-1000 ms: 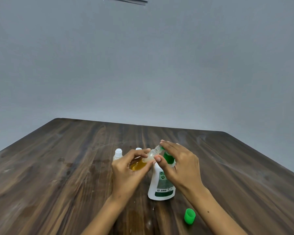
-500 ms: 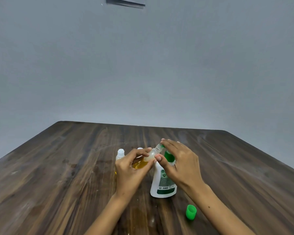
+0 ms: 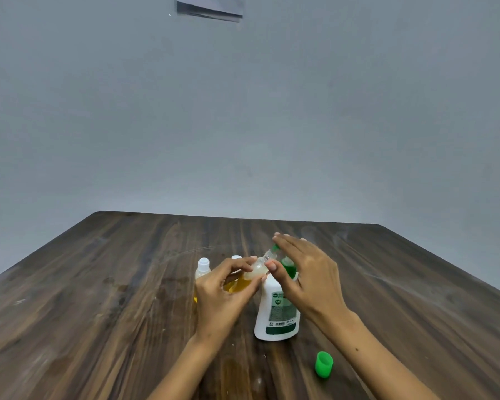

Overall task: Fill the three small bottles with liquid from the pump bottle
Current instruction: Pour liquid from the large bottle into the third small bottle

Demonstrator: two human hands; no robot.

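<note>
A white pump bottle point(image 3: 277, 311) with a green label and green pump head stands on the wooden table point(image 3: 98, 298). My left hand point(image 3: 225, 295) grips a small clear bottle point(image 3: 250, 280), partly filled with yellow liquid, tilted with its mouth at the pump spout. My right hand point(image 3: 306, 277) lies over the pump head, fingers extended, thumb touching the small bottle's neck. Two more small bottles with white caps stand behind my left hand: one point(image 3: 203, 268) at the left, the other point(image 3: 236, 258) mostly hidden.
A loose green cap point(image 3: 324, 364) lies on the table near my right forearm. A paper sheet point(image 3: 211, 7) hangs on the grey wall at the top. Faint wet stains mark the wood left of the bottles.
Both hands and the bottles keep the same pose. The camera has tilted slightly, bringing more of the wall paper into view.
</note>
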